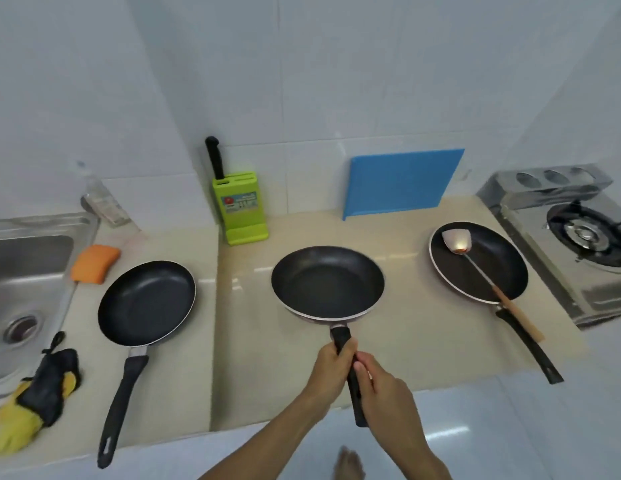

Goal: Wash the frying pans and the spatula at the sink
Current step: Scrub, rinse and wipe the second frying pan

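- Both hands are wrapped around the black handle of the middle frying pan (327, 282): the left hand (331, 367) grips nearer the bowl, the right hand (385, 389) just behind it, toward the handle's end.
- That pan sits straight ahead of the hands, its bowl tipped a little, front rim up; whether it touches the counter (406, 327) I cannot tell.
- Taking this pan as the landmark, a second frying pan (146, 303) lies flat on the counter to its left, handle running toward the counter's front edge.
- To the right of the middle pan lies a third frying pan (479, 261), with a metal spatula (456, 241) resting in it, blade on the far side and wooden handle sticking out over the near rim.
- Far left of the middle pan is the steel sink (32, 271); an orange sponge (95, 263) lies beside its edge, and a black-and-yellow cloth (39, 389) lies at its near corner.
- Behind the middle pan, against the wall, stand a green knife block (239, 209) and a blue cutting board (402, 181).
- Far right sits a gas stove (586, 237).
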